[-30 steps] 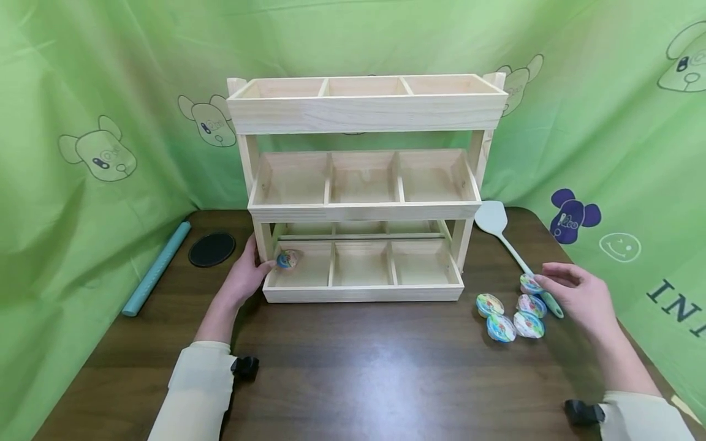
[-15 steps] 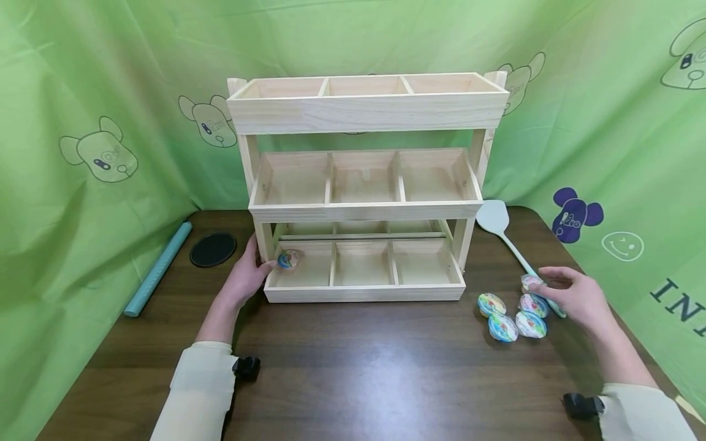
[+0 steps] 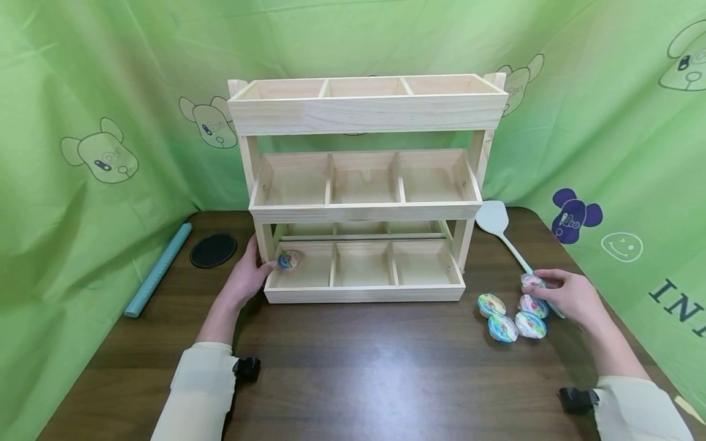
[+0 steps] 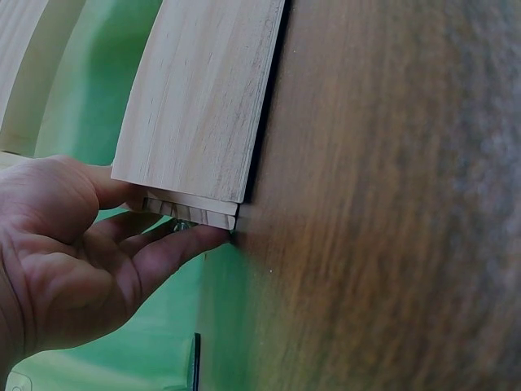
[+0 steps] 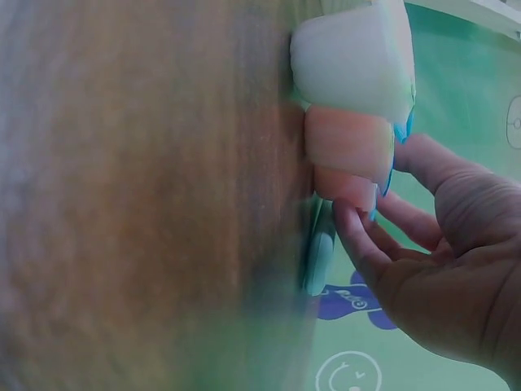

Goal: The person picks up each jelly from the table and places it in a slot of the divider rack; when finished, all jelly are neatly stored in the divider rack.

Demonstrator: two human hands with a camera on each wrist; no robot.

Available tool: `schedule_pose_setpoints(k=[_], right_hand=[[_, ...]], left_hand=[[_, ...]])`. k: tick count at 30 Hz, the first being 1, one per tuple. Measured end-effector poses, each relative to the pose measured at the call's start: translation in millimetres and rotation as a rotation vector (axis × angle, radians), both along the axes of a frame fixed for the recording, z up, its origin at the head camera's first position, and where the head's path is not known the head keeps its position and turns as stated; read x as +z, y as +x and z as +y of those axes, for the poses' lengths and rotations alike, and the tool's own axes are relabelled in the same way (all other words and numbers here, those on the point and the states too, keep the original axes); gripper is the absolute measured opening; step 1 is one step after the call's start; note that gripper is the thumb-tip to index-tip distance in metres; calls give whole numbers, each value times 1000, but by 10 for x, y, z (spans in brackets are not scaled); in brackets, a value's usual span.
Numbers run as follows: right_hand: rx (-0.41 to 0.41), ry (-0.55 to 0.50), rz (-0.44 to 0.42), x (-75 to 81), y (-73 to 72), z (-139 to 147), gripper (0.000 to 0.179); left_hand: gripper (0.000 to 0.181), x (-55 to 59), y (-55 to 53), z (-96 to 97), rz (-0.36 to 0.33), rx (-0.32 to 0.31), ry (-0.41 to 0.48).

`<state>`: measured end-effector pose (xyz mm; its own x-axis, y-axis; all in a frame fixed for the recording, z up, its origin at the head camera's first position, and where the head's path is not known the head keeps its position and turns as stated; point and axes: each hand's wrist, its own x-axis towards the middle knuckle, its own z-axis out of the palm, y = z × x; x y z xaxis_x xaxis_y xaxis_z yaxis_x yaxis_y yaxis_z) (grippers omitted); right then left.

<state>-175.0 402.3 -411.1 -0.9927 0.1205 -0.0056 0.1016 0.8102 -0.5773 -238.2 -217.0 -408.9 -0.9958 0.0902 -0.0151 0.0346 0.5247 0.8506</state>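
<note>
My left hand [image 3: 245,280] grips the left side of a three-tier wooden shelf [image 3: 364,294] at its lowest tray. In the left wrist view the thumb lies on one face of the wood [image 4: 195,98] and the fingers lie behind. A small jelly cup [image 3: 288,260] with a printed lid sits in that tray's left compartment. On the right, my right hand [image 3: 576,298] pinches the farthest jelly cup [image 3: 531,280] of a cluster, thumb and fingers around it. Several other jelly cups [image 3: 502,329] stand close in front. The right wrist view shows an orange cup [image 5: 346,140] and a white one [image 5: 354,61].
A white spatula [image 3: 493,216] lies behind the cups, its pale green handle partly under the right hand. At the left are a light blue rod [image 3: 158,269] and a black disc [image 3: 212,250]. A green printed curtain [image 3: 353,37] hangs around the brown table [image 3: 353,367].
My right hand has shifted slightly left and closer around the farthest jelly cup. The left hand keeps its place on the shelf.
</note>
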Motion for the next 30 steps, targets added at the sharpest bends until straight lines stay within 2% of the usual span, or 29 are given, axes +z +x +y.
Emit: schedule_pose_setpoints(k=[10, 20, 25, 30], right_hand=[[-11, 27, 31, 25, -21, -15, 63], [-34, -21, 163, 143, 43, -218, 56], [10, -15, 252, 211, 90, -398, 49], [56, -31, 285, 281, 114, -625, 43]], left_hand=[[83, -16, 9, -9, -11, 8, 17], [83, -6, 22, -1, -11, 4, 28], [83, -2, 15, 7, -14, 5, 23], [83, 7, 6, 12, -16, 13, -1]])
